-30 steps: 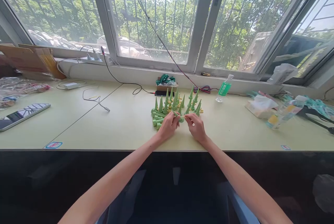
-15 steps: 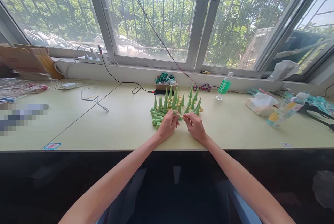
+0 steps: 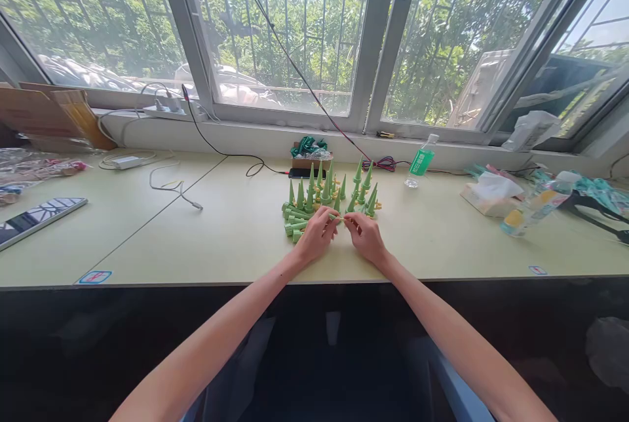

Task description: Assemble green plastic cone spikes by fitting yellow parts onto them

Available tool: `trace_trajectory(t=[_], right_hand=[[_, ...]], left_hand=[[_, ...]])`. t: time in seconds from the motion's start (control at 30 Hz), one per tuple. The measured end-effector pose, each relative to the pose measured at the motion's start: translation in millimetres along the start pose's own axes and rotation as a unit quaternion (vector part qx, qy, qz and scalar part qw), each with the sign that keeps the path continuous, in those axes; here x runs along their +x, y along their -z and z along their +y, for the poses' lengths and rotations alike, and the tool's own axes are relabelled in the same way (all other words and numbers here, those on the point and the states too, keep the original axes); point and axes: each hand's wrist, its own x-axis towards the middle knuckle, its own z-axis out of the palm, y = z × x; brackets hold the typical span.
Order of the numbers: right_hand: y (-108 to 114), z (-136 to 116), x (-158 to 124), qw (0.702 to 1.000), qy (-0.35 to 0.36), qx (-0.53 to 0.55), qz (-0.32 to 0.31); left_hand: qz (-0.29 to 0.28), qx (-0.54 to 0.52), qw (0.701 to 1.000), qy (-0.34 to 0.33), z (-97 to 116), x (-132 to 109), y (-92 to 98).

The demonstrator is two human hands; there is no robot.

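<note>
My left hand (image 3: 317, 233) is closed around a green plastic spike (image 3: 333, 217), which the fingers mostly hide. Close beside it, my right hand (image 3: 366, 236) pinches a small yellowish part (image 3: 343, 217) at the spike's end; its exact shape is too small to make out. Just beyond both hands, several green cone-shaped spikes (image 3: 311, 194) stand points up, some with yellow pieces at their bases. More green spikes (image 3: 295, 227) lie on their sides by my left hand. Another upright group (image 3: 367, 179) stands beyond my right hand.
A dark phone (image 3: 303, 173) and a small box of green material (image 3: 310, 154) are behind the spikes. Rightward stand a green-labelled bottle (image 3: 420, 163), a tissue pack (image 3: 491, 196) and another bottle (image 3: 533, 209). A cable (image 3: 181, 189) and a tablet-like device (image 3: 42, 220) lie leftward.
The spike in my left hand has turned slightly and shows less between the fingers. Both hands stay close together in almost the same place.
</note>
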Motion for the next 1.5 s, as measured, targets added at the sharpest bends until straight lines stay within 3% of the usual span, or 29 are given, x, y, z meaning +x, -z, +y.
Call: trace_trajectory(t=[0.4,1.5], right_hand=[[2.1,-5.2,1.1,0.999,-0.027,0.01,-0.023],[1.4,-3.3,0.1,0.995,-0.069,0.011,-0.077]], left_hand=[[-0.011,0.039,0.999,-0.016,3.2,-1.4,-0.1],[-0.024,0.058,0.998,0.027,2.3,-1.5,0.6]])
